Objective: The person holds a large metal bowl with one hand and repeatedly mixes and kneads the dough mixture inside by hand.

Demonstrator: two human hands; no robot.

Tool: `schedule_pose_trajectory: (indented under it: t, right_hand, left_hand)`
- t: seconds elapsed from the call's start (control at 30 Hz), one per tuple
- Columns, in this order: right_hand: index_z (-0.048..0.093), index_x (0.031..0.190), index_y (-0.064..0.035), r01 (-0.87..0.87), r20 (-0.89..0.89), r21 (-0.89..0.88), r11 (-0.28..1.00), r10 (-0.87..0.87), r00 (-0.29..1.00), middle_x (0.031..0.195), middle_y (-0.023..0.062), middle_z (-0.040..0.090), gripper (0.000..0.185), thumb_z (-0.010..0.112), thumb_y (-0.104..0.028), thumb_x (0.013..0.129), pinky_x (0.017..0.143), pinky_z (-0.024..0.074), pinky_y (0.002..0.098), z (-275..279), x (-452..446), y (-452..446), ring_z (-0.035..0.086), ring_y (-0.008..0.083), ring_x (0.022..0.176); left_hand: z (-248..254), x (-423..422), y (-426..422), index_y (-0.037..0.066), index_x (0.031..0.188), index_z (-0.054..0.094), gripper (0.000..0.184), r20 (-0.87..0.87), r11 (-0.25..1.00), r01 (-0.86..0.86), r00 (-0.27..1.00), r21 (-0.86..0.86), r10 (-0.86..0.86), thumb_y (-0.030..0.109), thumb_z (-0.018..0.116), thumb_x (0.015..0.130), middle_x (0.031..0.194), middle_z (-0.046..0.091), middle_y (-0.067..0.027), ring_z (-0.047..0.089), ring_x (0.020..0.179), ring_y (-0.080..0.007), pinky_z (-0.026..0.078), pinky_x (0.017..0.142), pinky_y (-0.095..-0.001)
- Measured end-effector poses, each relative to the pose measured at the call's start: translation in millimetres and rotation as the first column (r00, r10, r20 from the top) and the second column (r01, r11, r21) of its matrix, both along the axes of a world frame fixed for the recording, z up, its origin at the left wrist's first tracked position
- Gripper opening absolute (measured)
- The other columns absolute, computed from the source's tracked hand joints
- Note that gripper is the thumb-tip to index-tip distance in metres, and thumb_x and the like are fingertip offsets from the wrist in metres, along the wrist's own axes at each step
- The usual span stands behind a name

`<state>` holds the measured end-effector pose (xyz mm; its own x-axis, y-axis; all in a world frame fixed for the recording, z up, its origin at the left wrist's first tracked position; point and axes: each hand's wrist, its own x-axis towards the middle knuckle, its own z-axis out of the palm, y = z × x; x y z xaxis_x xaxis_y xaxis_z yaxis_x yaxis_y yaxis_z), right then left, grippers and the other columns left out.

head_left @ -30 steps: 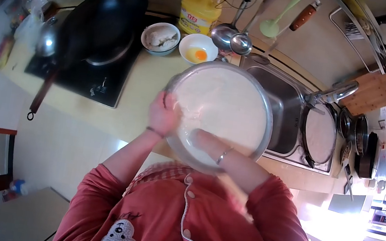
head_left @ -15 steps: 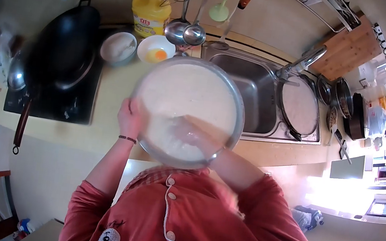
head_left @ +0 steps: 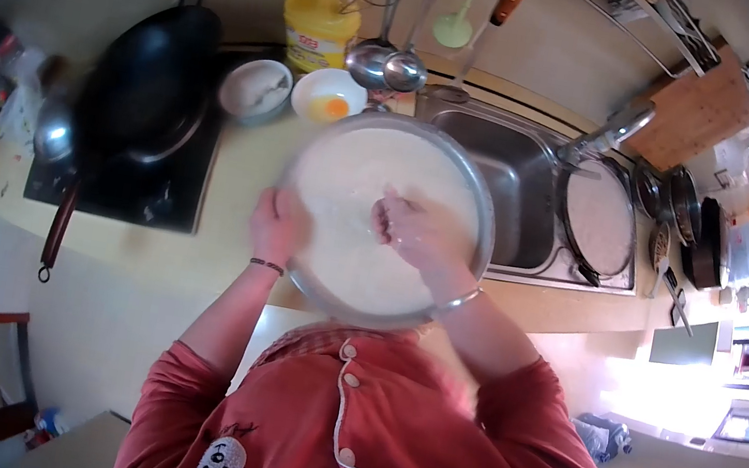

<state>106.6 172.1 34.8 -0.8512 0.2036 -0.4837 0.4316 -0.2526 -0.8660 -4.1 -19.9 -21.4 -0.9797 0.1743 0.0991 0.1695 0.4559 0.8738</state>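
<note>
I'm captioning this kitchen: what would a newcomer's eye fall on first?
The metal basin of white contents in the middle, left hand at its left side, right hand showing against the contents. Next, the black wok on the cooktop at the picture's left, and the yellow egg yolk in a white bowl beyond the basin.

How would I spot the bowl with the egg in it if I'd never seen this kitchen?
Find the wide metal basin with the person's right hand over it. Beyond its far-left rim, two bowls stand before the yellow jug. You want the egg bowl on the right: its orange yolk shows, while the other bowl holds something whitish.
</note>
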Motion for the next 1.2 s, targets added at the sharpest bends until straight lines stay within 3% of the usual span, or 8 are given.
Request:
schedule_pose_trajectory:
  t: [0.13,0.23,0.67,0.87,0.93,1.0,1.1,1.2]
  right_hand:
    - [0.054,0.099,0.0031,0.063,-0.251,-0.472,0.880,-0.203,0.947,0.095,0.0105,0.055,0.022,0.047,-0.015,0.088,0.085,0.0436,0.0320,1,7,-2,0.055,0.0225,0.090]
    - [0.048,0.108,0.0075,-0.131,-0.420,-0.524,0.842,-0.122,0.899,0.108,0.0141,0.052,0.027,0.051,-0.003,0.083,0.096,0.0385,0.0363,-12,8,7,0.050,0.0279,0.106]
    - [0.049,0.106,0.0071,0.077,-0.213,-0.540,0.838,-0.224,0.951,0.101,0.0180,0.057,0.026,0.052,-0.007,0.085,0.087,0.0448,0.0362,9,11,-3,0.056,0.0301,0.098]
    - [0.049,0.105,0.0060,0.119,-0.251,-0.288,0.950,-0.195,0.948,0.097,0.0179,0.058,0.027,0.050,-0.014,0.088,0.081,0.0478,0.0350,15,14,-7,0.058,0.0280,0.093]
    - [0.050,0.104,0.0059,0.104,-0.175,-0.389,0.916,-0.184,0.967,0.096,0.0182,0.058,0.026,0.049,-0.015,0.088,0.081,0.0480,0.0362,12,15,-2,0.058,0.0285,0.092]
    - [0.050,0.104,0.0063,0.089,-0.221,-0.419,0.903,-0.197,0.955,0.096,0.0186,0.058,0.026,0.049,-0.015,0.088,0.082,0.0475,0.0367,11,16,-3,0.058,0.0289,0.091]
    - [0.050,0.105,0.0061,0.096,-0.221,-0.506,0.857,-0.236,0.946,0.099,0.0197,0.057,0.027,0.047,-0.015,0.089,0.085,0.0456,0.0386,7,14,-2,0.057,0.0302,0.095]
    - [0.050,0.108,0.0059,0.075,-0.224,-0.585,0.807,-0.250,0.942,0.102,0.0202,0.056,0.027,0.048,-0.013,0.088,0.089,0.0435,0.0400,2,14,-1,0.054,0.0311,0.100]
  left_hand:
    - [-3,-1,1,0.000,0.092,0.055,0.027,-0.047,0.999,-0.008,0.999,0.045,0.010,0.025,0.044,0.089,0.077,0.058,-0.0175,0.056,0.069,-0.0283,0.044,0.064,-0.0349]
    - [-3,1,2,0.000,0.092,0.055,0.027,-0.023,0.999,-0.013,1.000,0.041,0.014,0.024,0.044,0.088,0.077,0.058,-0.0176,0.056,0.069,-0.0290,0.044,0.064,-0.0349]
    - [8,5,2,0.001,0.092,0.055,0.027,-0.051,0.999,0.005,0.999,0.033,-0.003,0.025,0.044,0.089,0.075,0.058,-0.0173,0.056,0.068,-0.0293,0.044,0.063,-0.0354]
    - [5,4,2,0.000,0.092,0.055,0.027,-0.055,1.000,-0.004,0.998,0.022,0.005,0.025,0.044,0.089,0.075,0.058,-0.0170,0.057,0.068,-0.0288,0.044,0.062,-0.0351]
    - [5,3,2,0.000,0.092,0.054,0.028,-0.062,1.000,-0.004,0.998,0.020,0.005,0.025,0.044,0.089,0.074,0.058,-0.0169,0.057,0.068,-0.0288,0.044,0.062,-0.0352]
    - [10,4,2,0.000,0.094,0.054,0.029,0.024,0.999,0.004,1.000,0.036,-0.005,0.026,0.044,0.087,0.083,0.057,-0.0242,0.054,0.079,-0.0413,0.044,0.067,-0.0435]
    - [6,4,3,0.000,0.092,0.054,0.028,-0.058,1.000,-0.009,0.998,0.011,0.010,0.026,0.044,0.089,0.075,0.058,-0.0172,0.057,0.068,-0.0293,0.044,0.063,-0.0358]
    - [6,4,2,0.000,0.092,0.054,0.029,-0.066,1.000,-0.008,0.998,0.009,0.008,0.026,0.044,0.089,0.075,0.058,-0.0177,0.057,0.069,-0.0304,0.044,0.063,-0.0362]
